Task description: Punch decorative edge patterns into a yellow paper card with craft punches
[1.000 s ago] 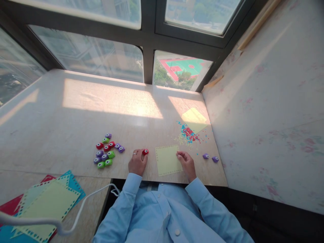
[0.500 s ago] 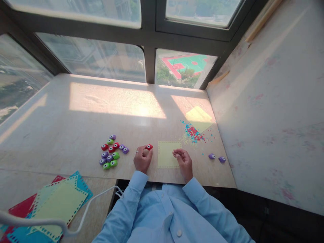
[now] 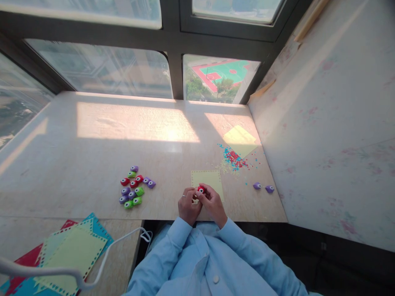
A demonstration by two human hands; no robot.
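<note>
A small red punch [image 3: 201, 189] sits between my two hands, which meet at the near edge of the table. My left hand [image 3: 188, 207], with a ring on it, pinches the punch from the left. My right hand [image 3: 212, 203] closes on it from the right. Both hands lie over the near edge of a yellow paper sheet [image 3: 207, 180] with a punched border, lying flat on the table [image 3: 92, 164].
A cluster of several red, purple and green punches [image 3: 135, 190] lies to the left. Two purple punches [image 3: 262, 187] lie to the right. Coloured paper bits [image 3: 234, 159] and another yellow sheet [image 3: 240, 140] lie farther back. Stacked punched sheets [image 3: 61, 255] and a white cable [image 3: 101, 257] are at lower left.
My left hand brought the red punch rightward over the yellow sheet's near edge. My right hand moved in to meet it, and both now grip the punch.
</note>
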